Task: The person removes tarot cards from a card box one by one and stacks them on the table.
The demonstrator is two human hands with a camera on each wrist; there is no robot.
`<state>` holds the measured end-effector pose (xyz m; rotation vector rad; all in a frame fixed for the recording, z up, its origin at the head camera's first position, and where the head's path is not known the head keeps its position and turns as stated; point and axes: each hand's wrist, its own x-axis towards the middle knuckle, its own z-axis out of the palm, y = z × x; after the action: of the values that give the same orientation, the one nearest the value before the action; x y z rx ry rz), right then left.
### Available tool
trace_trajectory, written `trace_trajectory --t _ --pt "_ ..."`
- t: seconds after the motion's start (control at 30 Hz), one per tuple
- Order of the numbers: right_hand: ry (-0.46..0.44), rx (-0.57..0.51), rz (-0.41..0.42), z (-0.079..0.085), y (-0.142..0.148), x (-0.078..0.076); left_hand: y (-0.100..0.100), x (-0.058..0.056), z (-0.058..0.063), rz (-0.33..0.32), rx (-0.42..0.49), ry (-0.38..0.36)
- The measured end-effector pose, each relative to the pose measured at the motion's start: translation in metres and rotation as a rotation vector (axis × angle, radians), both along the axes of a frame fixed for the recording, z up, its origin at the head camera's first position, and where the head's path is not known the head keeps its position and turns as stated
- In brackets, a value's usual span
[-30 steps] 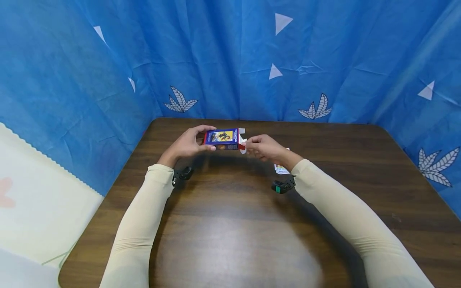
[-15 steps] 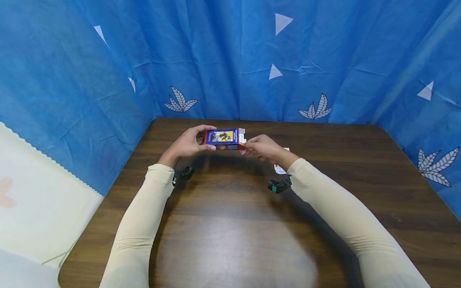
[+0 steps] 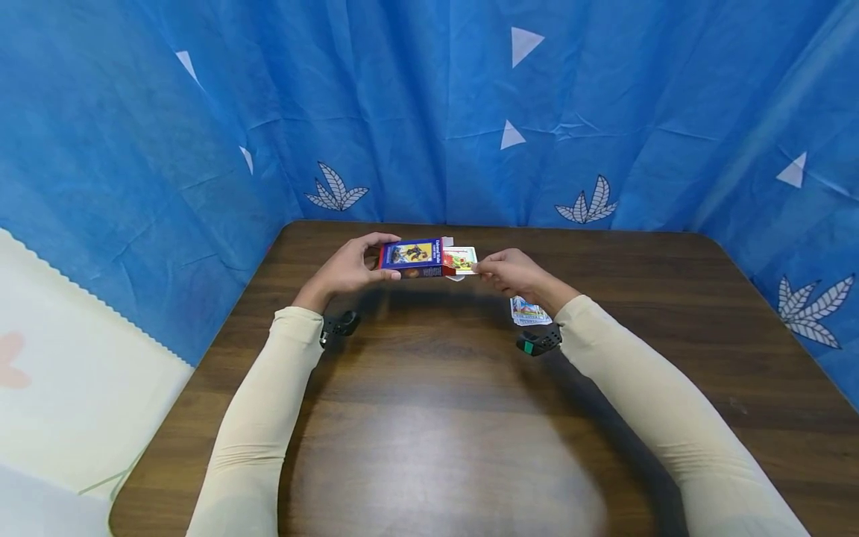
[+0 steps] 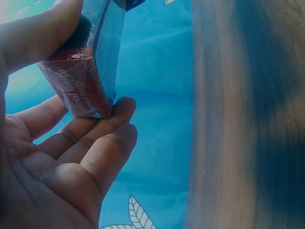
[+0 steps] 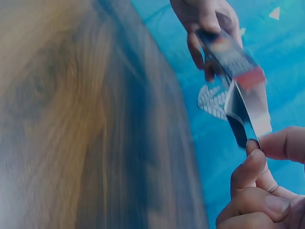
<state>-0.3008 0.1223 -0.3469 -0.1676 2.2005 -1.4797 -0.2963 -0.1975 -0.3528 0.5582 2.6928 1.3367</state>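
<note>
At upper centre, the left grip point(image 3: 345, 266) is clasping the box point(image 3: 411, 254), the right grip point(image 3: 511, 272) pinching cards point(image 3: 461, 259), probably unboxing, needing straight pulling.

A blue curtain point(image 3: 416, 89) fills the upper part of the head view, dotted with white triangles point(image 3: 526, 46) and outlined leaf prints point(image 3: 335, 192), the largest at the right edge. A cream panel point(image 3: 74, 388) with a scalloped border lies lower left, bearing a pink patch point(image 3: 10, 358). The brown wood-grained tabletop point(image 3: 403, 388) shows a pale glare at lower centre.
</note>
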Motion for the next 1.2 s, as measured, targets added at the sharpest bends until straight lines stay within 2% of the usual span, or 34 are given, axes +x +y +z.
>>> trace_trajectory --t 0.33,0.57,0.87,1.0,1.1,1.2 --pt "0.009 -0.001 -0.047 -0.002 0.018 -0.003 0.002 0.0 -0.001 -0.005 0.004 -0.009" --pt "0.024 -0.132 -0.16 0.001 0.021 -0.003 0.002 -0.001 -0.003 0.009 0.001 -0.029" --pt "0.1 -0.142 -0.288 0.006 0.035 -0.002 -0.002 0.001 0.0 -0.008 0.036 -0.014" --pt "0.117 -0.091 -0.322 0.007 0.045 -0.004 -0.005 0.004 0.0 -0.007 0.033 -0.025" --pt "0.142 0.012 -0.322 0.01 0.057 -0.006 -0.004 0.004 0.0 -0.014 0.046 -0.019" --pt "0.165 0.144 -0.286 0.01 0.071 -0.008 -0.002 0.004 0.0 -0.029 0.059 -0.016"
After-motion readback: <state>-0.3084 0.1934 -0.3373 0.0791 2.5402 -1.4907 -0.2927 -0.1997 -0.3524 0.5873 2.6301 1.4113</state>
